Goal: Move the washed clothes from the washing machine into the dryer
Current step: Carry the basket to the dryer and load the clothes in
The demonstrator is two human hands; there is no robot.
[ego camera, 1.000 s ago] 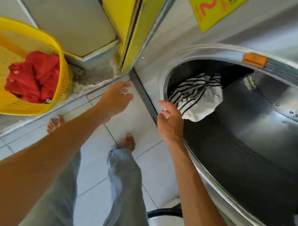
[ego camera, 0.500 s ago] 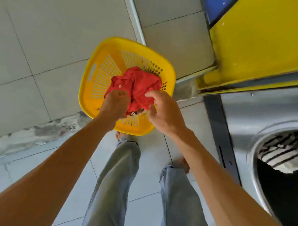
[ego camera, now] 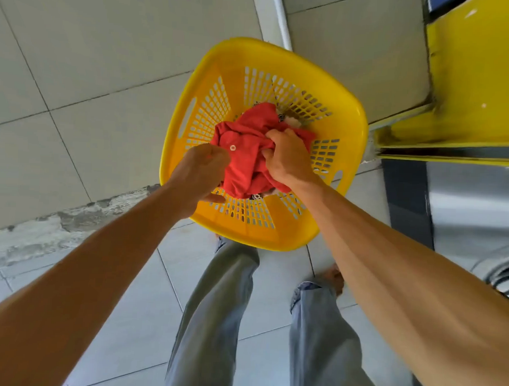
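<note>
— While the person is bending over the yellow basket (ego camera: 189,114), what are the hands doing?

— Both are digging into the red garment (ego camera: 246,151) that is lying bunched in the bottom of it. The right hand (ego camera: 289,159) is gripping a fistful of the cloth, fingers curled deep into the folds. The left hand (ego camera: 200,173) is closing on the near left edge of the same garment, knuckles up, thumb sticking out underneath; the fingertips are hidden, so I am only guessing how firm that hold is.

— Is anything else sitting in the basket?

— Bits of a pale, patterned fabric are peeking out from under the red one, too little to name.

— And where is the basket standing?

— It is resting on the tiled floor (ego camera: 78,68), just in front of the person's grey trousers (ego camera: 219,308) and bare feet, near the yellow panel (ego camera: 480,71).

— And the machine?

— Its steel front (ego camera: 474,202) is showing at the right, and a striped cloth (ego camera: 506,279) is lying at the very edge beyond the right forearm
</note>
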